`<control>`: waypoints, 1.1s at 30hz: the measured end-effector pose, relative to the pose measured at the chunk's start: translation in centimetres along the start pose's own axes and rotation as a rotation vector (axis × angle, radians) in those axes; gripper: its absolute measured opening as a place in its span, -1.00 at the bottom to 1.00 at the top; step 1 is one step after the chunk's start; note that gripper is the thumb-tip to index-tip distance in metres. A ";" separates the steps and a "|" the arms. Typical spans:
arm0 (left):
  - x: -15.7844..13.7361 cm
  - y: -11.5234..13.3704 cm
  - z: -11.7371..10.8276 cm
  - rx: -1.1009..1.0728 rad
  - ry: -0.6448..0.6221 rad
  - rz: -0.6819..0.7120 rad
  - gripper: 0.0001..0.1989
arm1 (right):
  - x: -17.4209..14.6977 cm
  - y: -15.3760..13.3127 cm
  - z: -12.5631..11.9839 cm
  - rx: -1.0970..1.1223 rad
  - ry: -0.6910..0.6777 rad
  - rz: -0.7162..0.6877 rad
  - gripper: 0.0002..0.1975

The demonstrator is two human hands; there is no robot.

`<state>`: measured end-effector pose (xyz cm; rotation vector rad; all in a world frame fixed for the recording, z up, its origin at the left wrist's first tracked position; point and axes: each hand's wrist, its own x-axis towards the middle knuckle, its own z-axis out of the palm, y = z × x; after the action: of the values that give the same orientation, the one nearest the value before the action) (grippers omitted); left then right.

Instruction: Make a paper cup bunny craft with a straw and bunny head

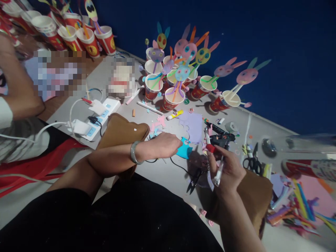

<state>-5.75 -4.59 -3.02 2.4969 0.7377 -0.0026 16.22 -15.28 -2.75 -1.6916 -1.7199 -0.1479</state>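
Observation:
My left hand (168, 145), a bangle on its wrist, is closed above the table. Its curled fingers hide what they hold, if anything. A bright blue cut piece (185, 149) of sheet lies right at its fingertips; I cannot tell whether they grip it. My right hand (229, 171) is closed around a slim whitish pen (219, 172), which slants down across the fingers. A small red piece (210, 148) shows by its thumb and forefinger. Black-handled scissors (193, 182) lie to the left of this hand. Beyond it rests a black glue gun (222, 138).
Paper cups (173, 99) with balloon-like rabbit faces on spoons stand along the blue wall. A lilac sheet (193, 126), scraps and a yellow marker (175, 115) lie ahead. A power strip (102, 119) is at left, near another person's arm (21, 77). Colourful strips (301, 199) lie right.

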 end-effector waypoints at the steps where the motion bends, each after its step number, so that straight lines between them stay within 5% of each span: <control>1: -0.1 0.0 0.0 -0.003 -0.021 0.017 -0.81 | 0.1 0.0 -0.1 -0.005 0.014 0.001 -0.73; 8: -0.7 0.1 0.3 0.018 -0.088 0.208 -0.83 | -0.5 -0.2 1.2 0.080 -0.132 -0.045 -0.77; 16: -1.1 0.0 0.6 0.041 -0.072 0.246 -0.85 | -0.9 -0.3 3.6 0.011 -0.413 -0.233 -0.79; 33: -1.5 0.6 0.0 0.072 -0.157 0.222 -0.84 | -0.9 -0.7 4.1 -0.092 -0.475 -0.326 -0.75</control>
<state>-6.72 -5.84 -2.52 2.5983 0.4004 -0.1462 13.89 -13.92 -6.00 -1.5830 -2.3707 0.0330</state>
